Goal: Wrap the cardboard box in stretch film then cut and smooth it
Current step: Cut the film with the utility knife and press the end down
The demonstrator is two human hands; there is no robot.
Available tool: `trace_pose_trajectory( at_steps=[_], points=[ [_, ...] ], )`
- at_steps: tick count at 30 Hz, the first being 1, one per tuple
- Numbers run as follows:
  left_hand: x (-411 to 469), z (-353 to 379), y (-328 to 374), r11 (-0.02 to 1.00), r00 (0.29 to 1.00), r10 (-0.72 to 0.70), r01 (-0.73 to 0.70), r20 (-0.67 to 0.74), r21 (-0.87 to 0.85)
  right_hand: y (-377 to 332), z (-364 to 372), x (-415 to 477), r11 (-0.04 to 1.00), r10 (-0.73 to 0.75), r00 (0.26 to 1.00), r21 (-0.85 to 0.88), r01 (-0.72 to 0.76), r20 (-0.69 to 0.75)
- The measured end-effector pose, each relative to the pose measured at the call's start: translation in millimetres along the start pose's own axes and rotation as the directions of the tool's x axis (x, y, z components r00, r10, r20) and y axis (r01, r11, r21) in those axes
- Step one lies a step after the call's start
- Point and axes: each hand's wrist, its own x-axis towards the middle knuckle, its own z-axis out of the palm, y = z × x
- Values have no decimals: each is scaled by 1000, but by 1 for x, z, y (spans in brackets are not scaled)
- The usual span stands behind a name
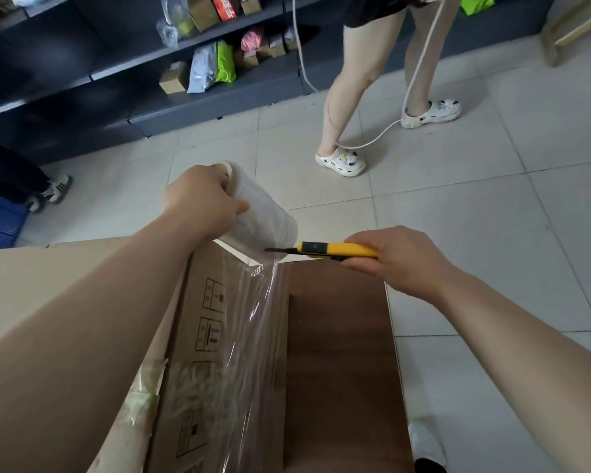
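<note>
The left hand [202,199], fingers [236,208] curled round the stretch film roll [263,216], holds it above the far end of the cardboard box [181,336] at the near left of the brown table [338,353]. The right hand [400,257] grips a yellow knife [335,250], its blade at the film [253,329] stretched down the box.

left hand [203,199] gripping film roll [256,213] above cardboard box [198,336]; right hand [400,257] holding yellow knife [325,250], blade at stretched film [253,319], near the roll.

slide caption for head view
Left hand holds film roll above cardboard box; right hand holds yellow knife at the film.
</note>
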Motion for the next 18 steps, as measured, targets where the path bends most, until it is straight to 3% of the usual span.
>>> trace_pose_trajectory(
  at_steps=[3, 9, 18],
  points=[
    [0, 0, 1, 1000, 1000, -4, 4, -5, 4, 7, -2, -7, 999, 4, 1000, 36, -4, -3],
    [0, -1, -1, 999, 1000, -4, 5, 14, -47, -8, 13, 9, 995, -43, 999, -86, 41, -17],
    [-1, -3, 1, 999, 1000, -22, 23, 12, -41, -3, 26, 6, 995, 7, 1000, -96, -4, 26]
  ],
)
